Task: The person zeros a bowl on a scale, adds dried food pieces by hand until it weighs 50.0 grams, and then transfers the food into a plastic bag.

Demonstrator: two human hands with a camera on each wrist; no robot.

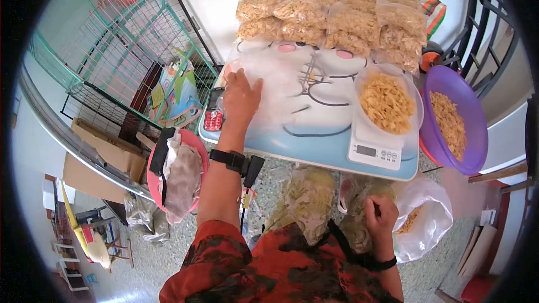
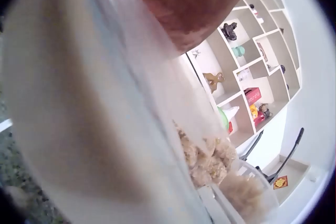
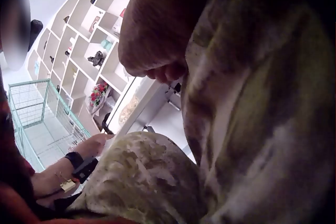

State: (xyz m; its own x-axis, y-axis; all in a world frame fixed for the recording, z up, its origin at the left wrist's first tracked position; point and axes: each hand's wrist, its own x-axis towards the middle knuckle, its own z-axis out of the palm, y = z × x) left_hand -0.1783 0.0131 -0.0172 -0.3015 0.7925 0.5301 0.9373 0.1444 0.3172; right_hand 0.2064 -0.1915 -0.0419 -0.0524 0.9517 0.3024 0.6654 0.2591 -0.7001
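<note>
home, wall shelves (image 2: pixel 230 99), ornaments (image 2: pixel 230 31), wire cage (image 1: pixel 126 42)

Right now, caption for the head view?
Left hand on clear plastic, right hand idle; bowl on scale, filled bags behind.

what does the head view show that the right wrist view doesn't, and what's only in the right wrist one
Only the head view shows the digital scale, the purple basin and the red phone.

Only the right wrist view shows the tall white shelves with small ornaments, among them a dark figure.

Both show the green wire cage, the patterned trousers, the left hand and the right hand.
</note>
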